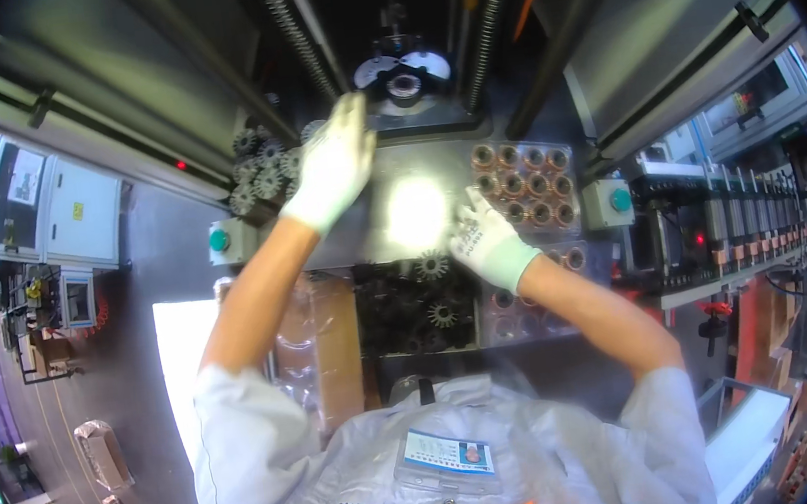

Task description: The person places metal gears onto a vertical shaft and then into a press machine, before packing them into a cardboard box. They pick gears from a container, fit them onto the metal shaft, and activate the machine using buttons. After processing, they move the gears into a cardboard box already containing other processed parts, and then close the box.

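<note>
My left hand (335, 168), in a white glove, is raised with its fingers stretched toward the press fixture (405, 101). A round toothed metal part (404, 85) sits in that fixture, below two pale curved plates. Beside my left hand lies a pile of grey toothed metal cores (264, 168), partly hidden by the glove. My right hand (488, 240), also gloved, has its fingers apart at the near left corner of a clear tray (568, 217) holding several copper-coloured rings (537, 183). I see nothing held in either hand.
Green push buttons on grey boxes flank the table: a left button (219, 240) and a right button (621, 199). Nearer me are a dark bin of toothed cores (400, 303), a cardboard box (335, 346) and a second ring tray (533, 322). Coil springs (487, 30) and posts frame the press.
</note>
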Tool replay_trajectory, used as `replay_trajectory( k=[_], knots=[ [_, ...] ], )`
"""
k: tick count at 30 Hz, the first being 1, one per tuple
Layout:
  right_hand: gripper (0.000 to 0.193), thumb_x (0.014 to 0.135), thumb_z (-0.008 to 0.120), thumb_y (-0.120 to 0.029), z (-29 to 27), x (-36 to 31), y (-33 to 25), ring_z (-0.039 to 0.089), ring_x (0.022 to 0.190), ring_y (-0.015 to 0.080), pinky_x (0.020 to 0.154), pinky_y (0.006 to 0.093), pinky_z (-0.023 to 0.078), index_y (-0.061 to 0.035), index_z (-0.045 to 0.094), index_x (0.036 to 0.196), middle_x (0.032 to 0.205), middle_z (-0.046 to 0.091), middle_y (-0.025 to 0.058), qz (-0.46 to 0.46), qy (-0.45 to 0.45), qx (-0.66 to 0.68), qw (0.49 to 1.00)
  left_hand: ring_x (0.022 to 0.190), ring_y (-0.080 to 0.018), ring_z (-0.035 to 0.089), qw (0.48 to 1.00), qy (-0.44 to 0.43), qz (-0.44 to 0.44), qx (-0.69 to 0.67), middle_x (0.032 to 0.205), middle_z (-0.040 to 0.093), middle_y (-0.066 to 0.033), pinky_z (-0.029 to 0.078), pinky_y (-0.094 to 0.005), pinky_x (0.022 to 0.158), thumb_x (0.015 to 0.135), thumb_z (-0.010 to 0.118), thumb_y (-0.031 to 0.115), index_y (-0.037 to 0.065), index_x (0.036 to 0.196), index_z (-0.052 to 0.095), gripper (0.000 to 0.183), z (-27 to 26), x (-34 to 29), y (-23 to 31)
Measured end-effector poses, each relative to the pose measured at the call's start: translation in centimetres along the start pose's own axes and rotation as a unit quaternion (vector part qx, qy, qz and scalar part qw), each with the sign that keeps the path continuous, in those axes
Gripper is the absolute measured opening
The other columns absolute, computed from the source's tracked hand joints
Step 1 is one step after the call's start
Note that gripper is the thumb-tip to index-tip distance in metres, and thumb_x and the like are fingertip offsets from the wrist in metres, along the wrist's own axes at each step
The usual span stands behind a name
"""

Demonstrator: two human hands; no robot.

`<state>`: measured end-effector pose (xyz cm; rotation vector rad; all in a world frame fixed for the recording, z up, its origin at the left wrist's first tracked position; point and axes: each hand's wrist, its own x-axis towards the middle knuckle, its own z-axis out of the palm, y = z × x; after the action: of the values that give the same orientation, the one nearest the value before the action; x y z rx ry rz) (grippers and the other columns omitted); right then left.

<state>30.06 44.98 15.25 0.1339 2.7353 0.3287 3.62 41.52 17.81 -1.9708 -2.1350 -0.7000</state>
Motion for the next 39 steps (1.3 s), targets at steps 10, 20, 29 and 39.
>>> replay_trajectory(
  k=[10,20,29,39],
  knots=[
    [0.036,0.090,0.055,-0.012,-2.0,3.5,1.0,0.067,0.089,0.0277,0.085,0.0431,0.047,-0.0192,0.066,0.124,0.093,0.069,0.0116,0.030,0.200,0.182,0.962,0.120,-0.0396,0.057,0.984,-0.006,-0.149,0.102,0.134,0.057,-0.0224,0.044,-0.0474,0.105,0.089,0.057,0.003,0.001,0.131,0.058,0.041,-8.7,-21.7,-13.6],
    [0.026,0.088,0.065,-0.011,-2.3,-2.8,0.5,0.066,0.100,0.0266,0.089,0.0339,0.052,-0.0052,0.071,0.113,0.111,0.066,0.0140,0.083,0.255,0.605,0.750,0.127,-0.0341,0.049,0.996,0.009,-0.022,0.090,0.126,0.058,-0.0125,0.035,-0.0519,0.112,0.072,0.079,0.018,0.013,0.115,0.066,0.045,-3.0,-11.8,-6.9],
    [0.029,0.091,0.066,-0.002,-2.2,-4.5,2.1,0.063,0.092,0.0083,0.084,0.0258,0.054,0.0009,0.069,0.120,0.105,0.072,0.0044,0.171,0.233,0.767,0.574,0.131,-0.0348,0.046,0.995,-0.020,0.058,0.082,0.131,0.056,-0.0125,0.033,-0.0544,0.114,0.063,0.084,0.013,0.009,0.104,0.065,0.046,-2.9,-10.0,-6.3],
    [0.030,0.088,0.065,0.001,-9.5,4.9,11.8,0.064,0.095,0.0104,0.086,0.0234,0.051,0.0030,0.069,0.117,0.108,0.071,0.0062,0.137,0.490,0.729,0.458,0.125,-0.0338,0.053,0.998,-0.004,0.012,0.064,0.130,0.058,-0.0116,0.036,-0.0553,0.112,0.070,0.081,0.013,0.007,0.097,0.061,0.035,-7.2,-11.9,-1.5]
  ],
)
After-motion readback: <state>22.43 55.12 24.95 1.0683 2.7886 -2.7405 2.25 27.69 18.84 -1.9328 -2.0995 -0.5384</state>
